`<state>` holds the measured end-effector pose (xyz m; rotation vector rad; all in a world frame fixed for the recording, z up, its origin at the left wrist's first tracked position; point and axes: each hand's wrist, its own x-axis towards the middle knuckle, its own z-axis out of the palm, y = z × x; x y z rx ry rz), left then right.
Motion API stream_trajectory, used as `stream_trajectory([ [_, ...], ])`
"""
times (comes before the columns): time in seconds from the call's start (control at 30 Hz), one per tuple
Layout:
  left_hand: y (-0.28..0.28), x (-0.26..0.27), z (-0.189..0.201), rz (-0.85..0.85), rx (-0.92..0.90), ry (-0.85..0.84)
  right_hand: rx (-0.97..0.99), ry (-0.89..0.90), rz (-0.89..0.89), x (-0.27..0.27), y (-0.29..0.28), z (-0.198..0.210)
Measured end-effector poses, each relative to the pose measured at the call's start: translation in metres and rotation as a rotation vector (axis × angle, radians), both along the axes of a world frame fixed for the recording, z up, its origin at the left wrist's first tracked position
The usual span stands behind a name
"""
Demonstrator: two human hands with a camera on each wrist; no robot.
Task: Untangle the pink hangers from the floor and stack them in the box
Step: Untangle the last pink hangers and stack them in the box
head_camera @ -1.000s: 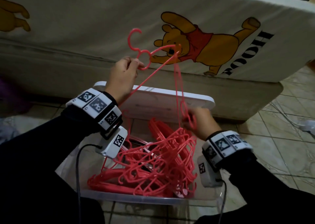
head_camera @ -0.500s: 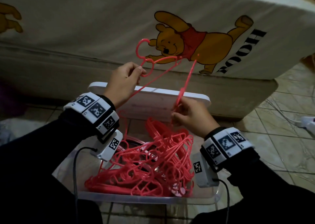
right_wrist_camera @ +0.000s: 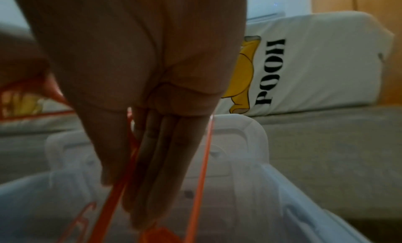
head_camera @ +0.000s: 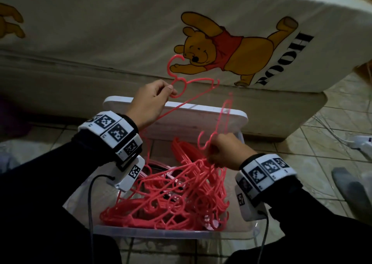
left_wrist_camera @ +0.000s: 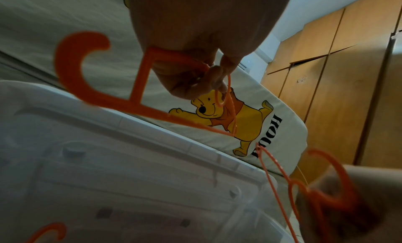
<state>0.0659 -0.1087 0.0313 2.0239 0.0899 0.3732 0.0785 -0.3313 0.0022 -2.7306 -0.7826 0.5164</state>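
A clear plastic box sits on the floor in front of me, holding a tangled heap of pink hangers. My left hand pinches one pink hanger by its neck and holds it up above the box's far side; the same hanger shows close up in the left wrist view. My right hand grips a second pink hanger near its hook, just above the heap. Its thin bars run past my fingers in the right wrist view.
The box's white lid stands behind the box, leaning on a mattress with a cartoon bear sheet. Tiled floor lies to the right, with white cables and a grey sock. Wooden wardrobe doors stand beyond.
The two raised hangers have come apart. My left hand kept its hanger up, while my right hand shifted its hold to the second hanger's neck and lowered toward the heap.
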Motion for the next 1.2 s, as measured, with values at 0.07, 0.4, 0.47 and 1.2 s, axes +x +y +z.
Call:
stream_trajectory([
  [0.07,-0.001,0.0,-0.001,0.008,0.017,0.003,0.103,-0.026,-0.017,0.004,0.002,0.007],
  [0.4,-0.019,-0.007,-0.01,-0.216,0.028,0.068,0.773,0.254,-0.245,-0.004,0.028,0.024],
  [0.47,-0.026,-0.013,-0.01,-0.294,0.032,0.092,0.812,0.232,-0.265,-0.004,0.031,0.025],
  [1.2,-0.021,-0.01,-0.017,-0.23,0.356,0.021,0.719,-0.2,-0.376,0.011,0.014,0.027],
])
